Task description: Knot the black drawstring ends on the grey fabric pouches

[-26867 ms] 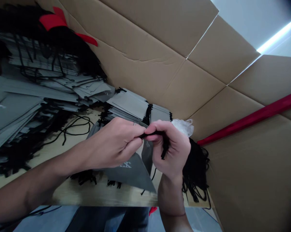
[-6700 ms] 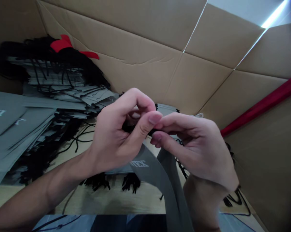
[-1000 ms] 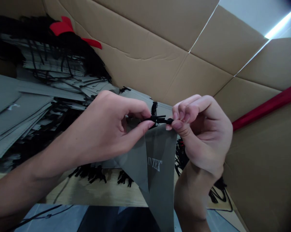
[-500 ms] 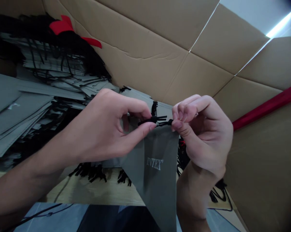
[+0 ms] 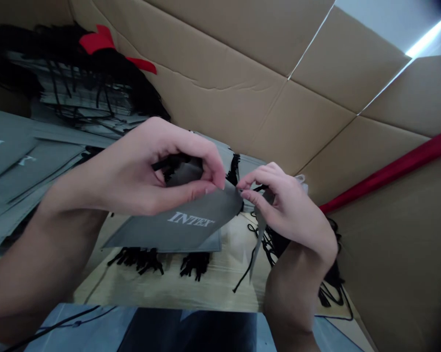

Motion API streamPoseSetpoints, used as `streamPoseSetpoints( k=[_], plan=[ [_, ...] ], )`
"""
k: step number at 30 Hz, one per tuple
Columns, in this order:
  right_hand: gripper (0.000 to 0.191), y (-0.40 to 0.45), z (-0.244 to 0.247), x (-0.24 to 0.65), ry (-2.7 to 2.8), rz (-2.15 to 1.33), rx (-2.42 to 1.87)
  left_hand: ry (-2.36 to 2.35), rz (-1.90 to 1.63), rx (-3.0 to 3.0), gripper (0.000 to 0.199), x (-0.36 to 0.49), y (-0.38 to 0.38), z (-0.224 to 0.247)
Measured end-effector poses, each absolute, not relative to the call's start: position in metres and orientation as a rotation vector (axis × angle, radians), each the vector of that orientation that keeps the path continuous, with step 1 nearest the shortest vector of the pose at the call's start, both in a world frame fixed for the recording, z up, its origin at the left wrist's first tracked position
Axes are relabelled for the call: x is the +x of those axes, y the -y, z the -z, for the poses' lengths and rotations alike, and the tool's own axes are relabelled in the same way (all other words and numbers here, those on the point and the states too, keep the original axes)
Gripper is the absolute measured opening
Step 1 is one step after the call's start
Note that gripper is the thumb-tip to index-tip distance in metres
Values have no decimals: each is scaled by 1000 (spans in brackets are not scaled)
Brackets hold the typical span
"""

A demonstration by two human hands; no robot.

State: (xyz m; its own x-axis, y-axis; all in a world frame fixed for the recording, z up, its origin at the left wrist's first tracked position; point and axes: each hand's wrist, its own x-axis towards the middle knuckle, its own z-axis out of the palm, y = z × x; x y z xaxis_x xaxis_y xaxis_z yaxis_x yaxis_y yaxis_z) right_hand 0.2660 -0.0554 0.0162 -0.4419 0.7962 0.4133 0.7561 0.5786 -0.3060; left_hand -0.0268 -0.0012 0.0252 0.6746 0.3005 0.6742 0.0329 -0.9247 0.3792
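Observation:
A flat grey drawstring bag (image 5: 201, 222) with white INTEX lettering hangs tilted above the tabletop. My left hand (image 5: 147, 171) is closed, with thumb and forefinger pinching its upper edge. A piece of black cord shows inside the curl of that hand. At the bag's upper right corner, the thumb and forefinger of my right hand (image 5: 289, 210) are pressed together. Another grey flap (image 5: 259, 242) hangs beneath the right palm, beside a loose black cord (image 5: 245, 274). Whether the right fingertips grip cloth or cord is hard to see.
Stacked grey bags (image 5: 8, 161) lie at the left, with a heap of black cords (image 5: 132, 83) and red strips (image 5: 97, 41) behind. Cardboard walls (image 5: 220, 58) enclose the back and right. Black cord ends stick out along the wooden tabletop (image 5: 143, 288).
The knotted black cords between my fingertips are no longer visible there. The lettered bag has swung from hanging upright to lying slanted leftward, and my right hand has dropped slightly.

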Motion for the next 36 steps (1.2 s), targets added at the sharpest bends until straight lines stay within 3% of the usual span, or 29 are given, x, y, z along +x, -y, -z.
streamPoseSetpoints(
  k=[3, 7, 13, 17, 20, 23, 28, 33, 36],
  plan=[
    [30, 54, -14, 266, 2337, -102, -1206, -187, -1116, 2529, 11, -23, 0, -22],
    [9, 47, -12, 266, 2349, -26, -1263, -170, -1216, 2479, 18, -18, 1, -17],
    [12, 56, -18, 282, 2154, -141, -1351, -313, -1365, 2729, 25, -19, -14, -11],
    [9, 74, -19, 275, 1883, 82, -1215, -571, -1467, 2862, 22, -13, -25, 1],
    [16, 81, -17, 256, 1912, 111, -1060, -471, -1415, 2860, 19, -5, -23, 7],
    [27, 82, -16, 242, 2066, 54, -960, -419, -1326, 2804, 28, -3, -19, 7],
    [45, 74, -11, 246, 2282, 104, -1181, -455, -1421, 2807, 32, -15, -33, 10],
    [35, 61, -3, 246, 2402, 146, -1328, -584, -1383, 2944, 35, -39, -57, 58],
    [29, 55, 5, 231, 2629, 146, -1426, -750, -1319, 2970, 48, -62, -66, 106]
  ],
)
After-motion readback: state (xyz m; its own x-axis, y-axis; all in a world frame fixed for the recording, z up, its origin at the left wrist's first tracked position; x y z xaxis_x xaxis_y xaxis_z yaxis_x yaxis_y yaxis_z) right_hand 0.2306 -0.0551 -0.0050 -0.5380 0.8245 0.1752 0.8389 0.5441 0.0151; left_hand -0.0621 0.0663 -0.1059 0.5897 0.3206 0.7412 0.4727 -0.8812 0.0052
